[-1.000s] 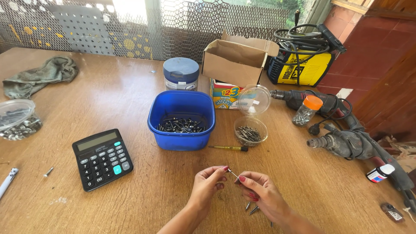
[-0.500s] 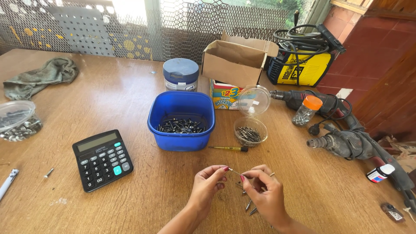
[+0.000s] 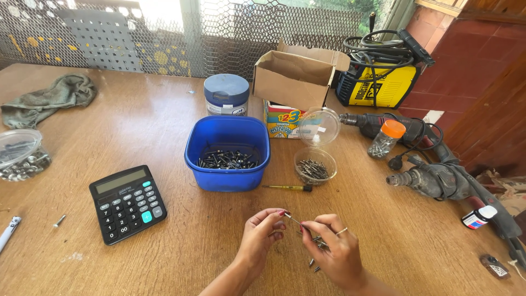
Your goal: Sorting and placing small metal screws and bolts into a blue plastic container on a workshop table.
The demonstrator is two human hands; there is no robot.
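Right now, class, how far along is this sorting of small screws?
Done: a layer of dark screws lies in the blue tub, more in the clear round container. In hand: the left hand and right hand pinch one thin screw between them. Left: a few loose screws under the right hand.

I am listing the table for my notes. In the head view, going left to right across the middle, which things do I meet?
Clear tub of metal parts → calculator → blue tub → small clear cup of screws → orange-capped jar → grey drill.

Ringed right hand (image 3: 335,253), red-painted nails
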